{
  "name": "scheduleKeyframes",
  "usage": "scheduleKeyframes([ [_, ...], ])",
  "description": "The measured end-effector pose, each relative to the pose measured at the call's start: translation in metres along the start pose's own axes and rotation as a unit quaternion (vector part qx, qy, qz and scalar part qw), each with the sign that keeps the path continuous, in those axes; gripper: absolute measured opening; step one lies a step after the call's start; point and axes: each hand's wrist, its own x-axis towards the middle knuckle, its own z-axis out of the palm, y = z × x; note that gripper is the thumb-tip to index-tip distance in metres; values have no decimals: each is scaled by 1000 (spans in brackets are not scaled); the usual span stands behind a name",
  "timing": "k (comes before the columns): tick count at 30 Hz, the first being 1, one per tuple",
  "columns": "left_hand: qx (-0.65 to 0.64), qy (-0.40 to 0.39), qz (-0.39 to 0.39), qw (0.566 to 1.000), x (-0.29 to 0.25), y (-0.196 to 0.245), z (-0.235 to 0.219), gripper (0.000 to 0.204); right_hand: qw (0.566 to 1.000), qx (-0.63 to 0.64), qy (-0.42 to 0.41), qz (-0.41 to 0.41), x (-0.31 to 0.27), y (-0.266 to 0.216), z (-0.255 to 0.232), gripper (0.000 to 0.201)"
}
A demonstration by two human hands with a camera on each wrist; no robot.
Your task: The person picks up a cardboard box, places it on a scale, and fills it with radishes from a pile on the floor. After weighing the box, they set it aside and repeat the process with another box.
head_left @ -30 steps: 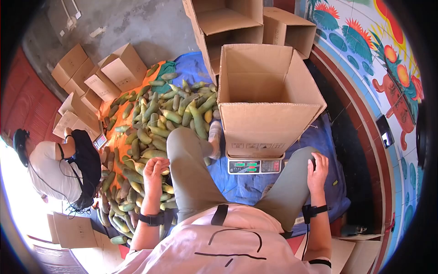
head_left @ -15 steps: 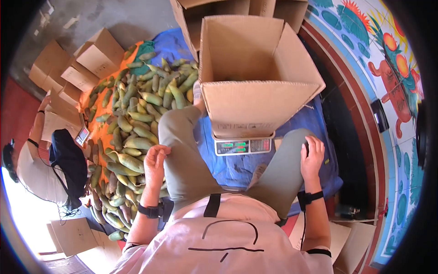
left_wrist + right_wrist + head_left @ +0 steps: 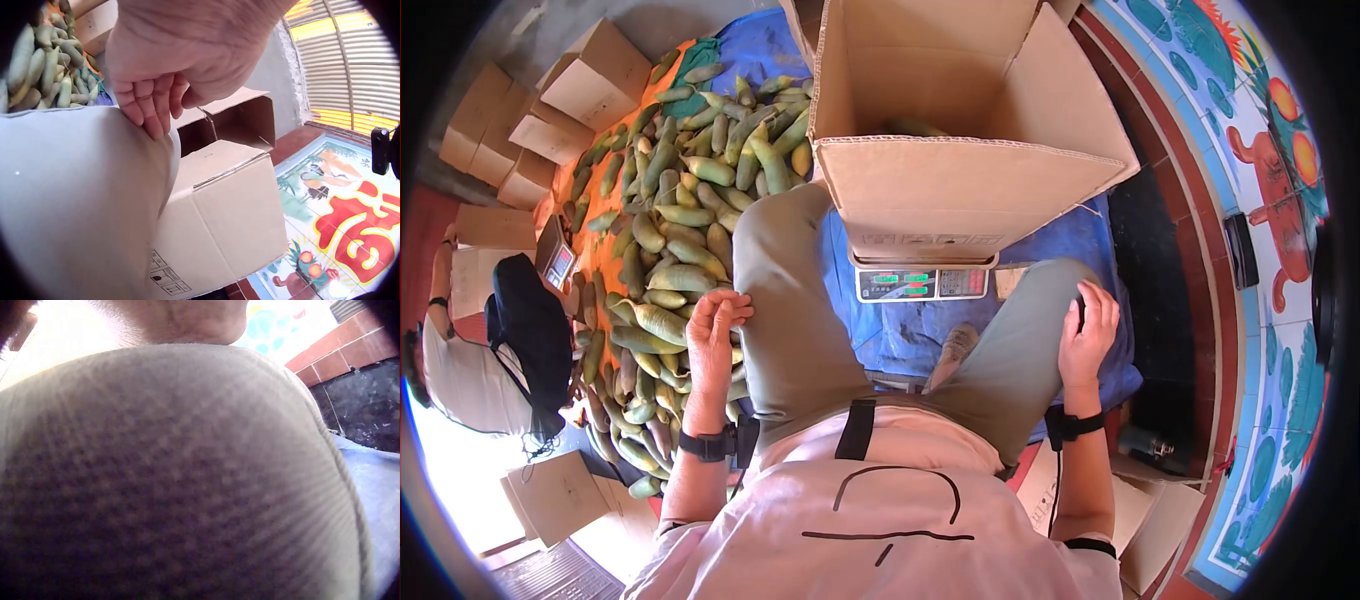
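Note:
My left hand rests at my left knee with its fingers loosely bent and holding nothing. In the left wrist view the fingertips of that hand touch the trouser cloth. On the other knee lies my right hand, fingers relaxed and slightly curved; the right wrist view shows mostly trouser leg and only a bit of the hand. Between my knees, a tall open cardboard box stands on a digital scale with lit green digits. Something green shows low inside the box.
A large heap of long green vegetables covers an orange and blue sheet on my left. Beyond it are open cardboard boxes. Another person bends over at far left near a second scale. A painted tile wall runs along the right.
The head view has tilted down, so the box and scale appear higher in the picture. Both hands stay at the knees. The person at left has shifted toward the picture's left edge.

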Motion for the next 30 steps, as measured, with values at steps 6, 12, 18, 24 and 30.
scheduleKeyframes([
  [6,20,54,-37,998,7,-34,-33,17,999,-29,-21,13,-2,3,3,26],
  [12,42,126,-135,982,0,-108,-90,17,998,-34,-45,15,-5,6,3,25],
  [18,47,185,-306,933,-26,-176,-122,19,996,-53,-68,-9,-3,5,0,24],
  [24,7,232,-397,888,-33,-200,-130,26,993,-75,-86,-27,1,1,1,24],
  [30,-10,269,-397,877,-18,-230,-147,38,990,-93,-94,-43,1,4,1,24],
])
